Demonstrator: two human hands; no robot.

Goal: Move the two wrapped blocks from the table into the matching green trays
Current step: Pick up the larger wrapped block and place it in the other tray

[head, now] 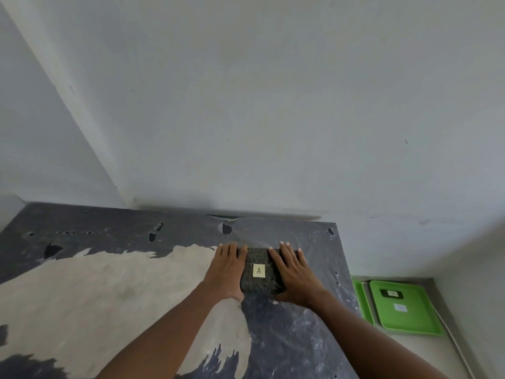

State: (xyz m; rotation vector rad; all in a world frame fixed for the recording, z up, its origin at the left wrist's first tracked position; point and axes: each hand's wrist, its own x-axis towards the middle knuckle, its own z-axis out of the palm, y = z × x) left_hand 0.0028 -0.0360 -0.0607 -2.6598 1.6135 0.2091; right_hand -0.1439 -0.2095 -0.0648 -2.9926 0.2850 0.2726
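A dark wrapped block (pixel 259 283) with a pale label marked "A" lies near the far right of the worn table (pixel 109 283). My left hand (pixel 226 266) presses against its left side, fingers stretched along it. My right hand (pixel 293 272) lies over its right side, fingers spread toward the far edge. Both hands clasp the block between them. Down on the floor to the right sit two green trays: one (pixel 410 318) in full view with a dark tag and a white label, the other (pixel 362 302) mostly hidden behind the table edge. Only one block is in view.
The table's top is dark with a large pale worn patch and several holes near its far edge. Grey walls stand close behind the table and meet in a corner at the left. The table's right edge (pixel 347 283) drops to a pale floor strip holding the trays.
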